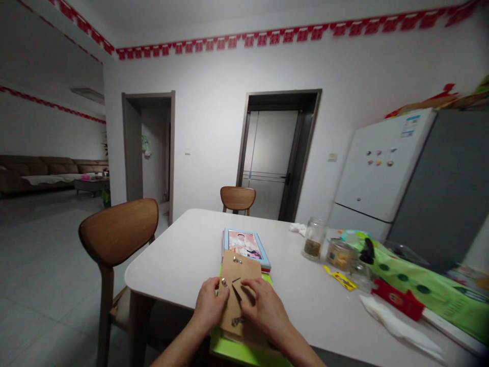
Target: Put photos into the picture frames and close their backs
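Note:
A brown backing board (244, 334) with metal clips (237, 321) lies over a bright green picture frame (229, 346) at the table's near edge. My left hand (210, 303) holds the board's left edge, its thumb beside a small metal clip (224, 282). My right hand (265, 306) is curled over the right side, thumb and forefinger at a raised flap (237, 290) in the middle of the board. The other right fingers are partly hidden. Just beyond the board, a light-blue framed photo (244, 243) rests on a small stack.
A glass jar (314, 239), a lidded clear container (341, 254), a yellow packet (344, 281), a red box (397, 299) and a green bag (431, 293) crowd the white table's (171, 255) right side. Wooden chairs stand at the left (120, 232) and far side (237, 196).

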`<state>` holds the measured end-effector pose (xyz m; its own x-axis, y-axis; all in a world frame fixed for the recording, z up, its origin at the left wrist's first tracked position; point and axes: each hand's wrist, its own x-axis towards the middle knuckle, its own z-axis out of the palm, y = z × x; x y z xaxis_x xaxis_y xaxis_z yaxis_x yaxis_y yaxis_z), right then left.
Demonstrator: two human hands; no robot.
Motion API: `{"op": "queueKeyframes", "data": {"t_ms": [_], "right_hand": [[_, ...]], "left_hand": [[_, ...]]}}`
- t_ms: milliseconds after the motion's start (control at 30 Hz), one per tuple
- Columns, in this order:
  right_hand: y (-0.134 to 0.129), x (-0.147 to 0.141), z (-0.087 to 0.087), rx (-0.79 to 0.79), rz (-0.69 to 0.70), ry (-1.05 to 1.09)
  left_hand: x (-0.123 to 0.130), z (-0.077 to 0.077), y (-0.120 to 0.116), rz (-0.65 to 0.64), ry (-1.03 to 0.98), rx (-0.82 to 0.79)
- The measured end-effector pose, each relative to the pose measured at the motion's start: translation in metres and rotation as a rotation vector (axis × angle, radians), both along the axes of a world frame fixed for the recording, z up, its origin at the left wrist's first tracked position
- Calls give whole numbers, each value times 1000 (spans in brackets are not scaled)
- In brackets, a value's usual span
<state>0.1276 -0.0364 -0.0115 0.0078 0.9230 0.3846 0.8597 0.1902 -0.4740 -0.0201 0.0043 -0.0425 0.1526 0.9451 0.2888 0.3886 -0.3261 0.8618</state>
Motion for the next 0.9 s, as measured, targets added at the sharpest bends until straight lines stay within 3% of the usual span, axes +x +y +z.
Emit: {"op": "queueKeyframes", "data": {"t_ms": [133, 233, 333, 467, 633, 800, 900], "right_hand": [[0, -11, 5, -7, 37, 41], [0, -4, 2, -27, 68, 58], [0, 21, -9, -64, -29, -47], [0, 60, -29, -239, -234, -196], [1, 70, -38, -290, -225, -204], [6, 71, -33, -303, -259, -117], [5, 75, -29, -329, -245, 98]], "left_hand": [[-6, -6, 12, -27, -74, -84], [-24, -12, 26, 29, -105, -128], [-51, -14, 39, 87, -113, -155], [-86, -14, 50, 129, -82, -197], [-105, -17, 57, 175, 54, -228], [-115, -15, 55, 261, 241, -183], [-112, -10, 48, 295, 312, -93]]}}
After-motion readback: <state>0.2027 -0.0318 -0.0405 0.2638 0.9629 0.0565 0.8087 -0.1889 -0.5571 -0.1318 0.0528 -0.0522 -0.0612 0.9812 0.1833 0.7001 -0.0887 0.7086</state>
